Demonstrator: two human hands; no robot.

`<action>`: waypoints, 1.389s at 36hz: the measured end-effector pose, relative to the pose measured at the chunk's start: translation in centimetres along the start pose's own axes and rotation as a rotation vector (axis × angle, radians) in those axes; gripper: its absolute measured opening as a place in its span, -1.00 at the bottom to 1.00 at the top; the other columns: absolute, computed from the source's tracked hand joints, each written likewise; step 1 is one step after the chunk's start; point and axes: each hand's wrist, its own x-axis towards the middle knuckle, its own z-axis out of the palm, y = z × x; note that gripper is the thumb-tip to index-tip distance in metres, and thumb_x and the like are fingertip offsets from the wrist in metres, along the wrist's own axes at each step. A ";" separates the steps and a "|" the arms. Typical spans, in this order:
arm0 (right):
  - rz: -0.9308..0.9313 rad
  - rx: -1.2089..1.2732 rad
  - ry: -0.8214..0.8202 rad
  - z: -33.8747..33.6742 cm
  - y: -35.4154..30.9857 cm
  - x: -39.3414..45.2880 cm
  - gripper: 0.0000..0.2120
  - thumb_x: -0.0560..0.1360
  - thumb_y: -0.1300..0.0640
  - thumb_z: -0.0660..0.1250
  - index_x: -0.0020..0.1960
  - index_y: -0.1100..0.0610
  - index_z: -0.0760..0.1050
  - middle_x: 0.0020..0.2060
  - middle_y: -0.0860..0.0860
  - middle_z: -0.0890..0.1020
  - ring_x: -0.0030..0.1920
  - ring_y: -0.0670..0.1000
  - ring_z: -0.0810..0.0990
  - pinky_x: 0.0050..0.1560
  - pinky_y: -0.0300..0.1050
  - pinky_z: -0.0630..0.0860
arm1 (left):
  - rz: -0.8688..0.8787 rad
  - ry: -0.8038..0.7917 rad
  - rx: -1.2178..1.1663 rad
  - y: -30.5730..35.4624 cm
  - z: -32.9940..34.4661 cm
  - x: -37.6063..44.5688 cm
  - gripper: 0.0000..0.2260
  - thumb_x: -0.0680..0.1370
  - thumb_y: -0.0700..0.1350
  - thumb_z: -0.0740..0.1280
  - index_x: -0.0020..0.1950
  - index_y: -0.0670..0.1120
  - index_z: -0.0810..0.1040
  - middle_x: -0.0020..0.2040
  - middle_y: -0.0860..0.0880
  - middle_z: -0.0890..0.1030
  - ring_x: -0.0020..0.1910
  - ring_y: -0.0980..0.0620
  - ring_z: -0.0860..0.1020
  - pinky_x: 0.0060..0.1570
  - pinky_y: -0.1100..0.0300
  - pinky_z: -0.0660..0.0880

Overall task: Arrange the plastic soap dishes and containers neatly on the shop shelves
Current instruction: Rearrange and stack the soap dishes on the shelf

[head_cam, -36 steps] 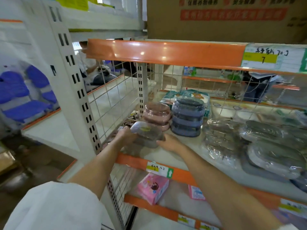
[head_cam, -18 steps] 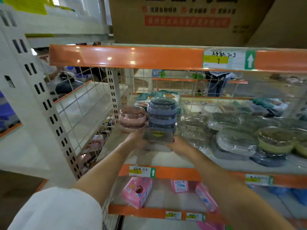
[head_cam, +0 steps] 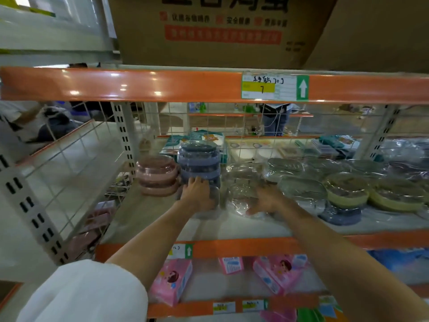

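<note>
1. Head view: a clear dish (head_cam: pixel 212 198) is held by the left hand (head_cam: pixel 196 194), fingers curled over its top, on the shelf (head_cam: pixel 162 219) just in front of the blue stack (head_cam: pixel 199 163) and beside the pink stack (head_cam: pixel 157 175).
2. The right hand (head_cam: pixel 267 201) is spread, empty, touching wrapped dishes (head_cam: pixel 246 182).
3. Judged step: seating the dish in line; next, a wrapped dish must be gripped.

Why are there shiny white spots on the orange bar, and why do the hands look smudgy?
Head view: the spots on the orange shelf edge are glare from lights above. The left hand, right hand and the clear wrapped dishes are smeared by motion blur. The wide lens bends the white upright at the frame's edge.
</note>
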 end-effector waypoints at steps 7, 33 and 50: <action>0.009 -0.037 -0.045 0.7 -0.2 1.3 0.00 0.34 -0.29 0.44 0.57 0.09 0.05 0.56 0.16 -0.16 0.54 0.25 -0.15 0.50 0.24 -0.01 | -0.040 -0.006 0.033 1.0 0.1 0.5 -0.47 0.55 0.02 0.22 0.47 -0.08 0.17 0.45 -0.12 0.16 0.44 -0.19 0.13 0.39 -0.14 0.15; -0.088 0.073 0.279 -7.0 3.0 7.8 -0.14 0.41 -0.23 0.41 0.46 0.27 0.22 0.43 0.22 0.20 0.44 0.24 0.12 0.41 0.10 0.21 | -0.135 -0.008 0.099 2.9 2.2 4.3 -0.48 0.49 0.08 0.29 0.42 -0.02 0.31 0.39 -0.14 0.32 0.38 -0.20 0.25 0.34 -0.13 0.27; -0.106 0.157 0.292 -5.3 5.1 10.8 -0.36 0.46 -0.07 0.44 0.34 0.31 0.32 0.31 0.21 0.40 0.24 0.17 0.46 0.10 -0.06 0.42 | -0.155 0.002 0.140 5.7 3.2 5.7 -0.65 0.54 0.06 0.27 0.25 -0.08 0.52 0.32 -0.13 0.44 0.35 -0.16 0.30 0.36 -0.05 0.25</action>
